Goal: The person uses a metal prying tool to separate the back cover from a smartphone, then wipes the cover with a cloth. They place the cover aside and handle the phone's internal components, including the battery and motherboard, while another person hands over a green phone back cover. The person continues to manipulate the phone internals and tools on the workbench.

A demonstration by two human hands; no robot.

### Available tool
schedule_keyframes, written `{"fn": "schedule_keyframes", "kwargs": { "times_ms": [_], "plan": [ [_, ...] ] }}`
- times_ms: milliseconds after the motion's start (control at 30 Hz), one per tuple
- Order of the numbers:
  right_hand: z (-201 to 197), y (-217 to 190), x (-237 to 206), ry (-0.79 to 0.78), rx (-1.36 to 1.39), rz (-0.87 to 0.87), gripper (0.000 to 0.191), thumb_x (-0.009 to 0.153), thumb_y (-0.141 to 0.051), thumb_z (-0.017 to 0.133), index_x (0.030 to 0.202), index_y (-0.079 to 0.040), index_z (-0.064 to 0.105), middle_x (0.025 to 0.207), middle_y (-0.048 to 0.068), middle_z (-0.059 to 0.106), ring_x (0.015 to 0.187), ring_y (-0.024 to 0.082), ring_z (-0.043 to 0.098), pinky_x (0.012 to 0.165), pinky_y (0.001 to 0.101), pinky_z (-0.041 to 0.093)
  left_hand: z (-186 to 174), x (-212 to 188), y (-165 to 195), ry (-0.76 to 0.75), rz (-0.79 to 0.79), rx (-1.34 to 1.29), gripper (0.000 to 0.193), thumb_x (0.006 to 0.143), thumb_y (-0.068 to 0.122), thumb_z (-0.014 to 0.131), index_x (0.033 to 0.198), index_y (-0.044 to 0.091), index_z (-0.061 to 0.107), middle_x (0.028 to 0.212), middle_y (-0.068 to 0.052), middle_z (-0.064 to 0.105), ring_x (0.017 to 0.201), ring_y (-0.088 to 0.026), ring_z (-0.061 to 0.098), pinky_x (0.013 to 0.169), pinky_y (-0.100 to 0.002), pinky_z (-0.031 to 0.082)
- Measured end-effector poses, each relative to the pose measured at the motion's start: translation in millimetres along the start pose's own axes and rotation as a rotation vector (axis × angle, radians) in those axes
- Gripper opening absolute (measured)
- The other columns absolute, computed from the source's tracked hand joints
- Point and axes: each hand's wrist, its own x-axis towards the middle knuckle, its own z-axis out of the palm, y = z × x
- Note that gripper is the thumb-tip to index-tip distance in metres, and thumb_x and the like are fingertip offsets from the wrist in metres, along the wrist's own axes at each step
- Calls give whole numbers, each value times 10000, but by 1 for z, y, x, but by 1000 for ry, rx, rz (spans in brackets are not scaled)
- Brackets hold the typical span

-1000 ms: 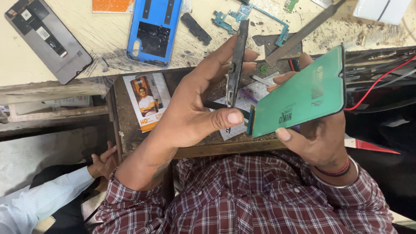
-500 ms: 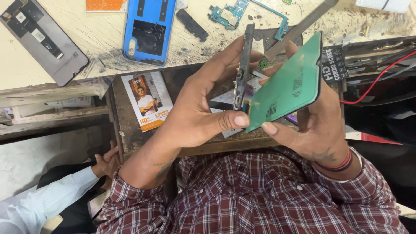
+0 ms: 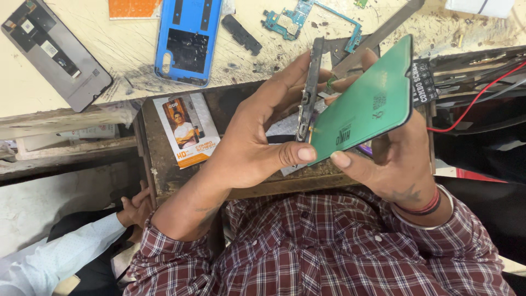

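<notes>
In your right hand the green screen panel looks smooth with a satin film, and the thin phone frame in your left hand looks like dark, dull metal or plastic. The blue back cover is glossy plastic. The table is pale, scratched and grimy; your sleeves are woven check cloth.

Tabletop ahead of me: pale cream surface, heavily scratched, grimy and dark-stained toward its near edge. Below it, an open wooden drawer, dark brown and worn. Lower left: a patch of grey concrete floor. Light: even, bright, with soft shadows.
</notes>
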Motion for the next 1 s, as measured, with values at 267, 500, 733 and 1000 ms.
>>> {"fn": "schedule_keyframes", "kwargs": {
  "times_ms": [267,500,733,1000],
  "plan": [
    [6,6,-1,18,-487,-56,884,861,-245,825,1551,53,358,1426,185,554,1269,274,631,1092,397,535,8,2,-9,57,-34,32,1133,909,526,795,1694,-22,188,1653,-259,421,1560,-349,446,1360,-500,361],
    [14,21,-1,6,-333,-42,840,890,-177,824,1558,19,354,1504,206,508,1338,322,640,1104,426,561,9,4,-14,59,-51,-79,1070,942,410,802,1683,-44,178,1637,-244,461,1541,-311,475,1324,-439,351],
    [16,23,2,7,-429,-144,666,954,-217,786,1497,-3,464,1506,213,541,1307,313,676,1115,395,574,10,4,-21,64,-22,-122,1044,948,371,820,1686,-31,201,1651,-187,450,1522,-273,497,1339,-427,362],
    [20,19,2,22,-539,-158,605,994,-290,734,1476,10,525,1472,220,569,1274,323,687,1053,375,572,10,5,-22,97,-30,-114,962,954,299,820,1672,-21,265,1605,-160,495,1482,-244,519,1296,-415,413]
  ]
}}
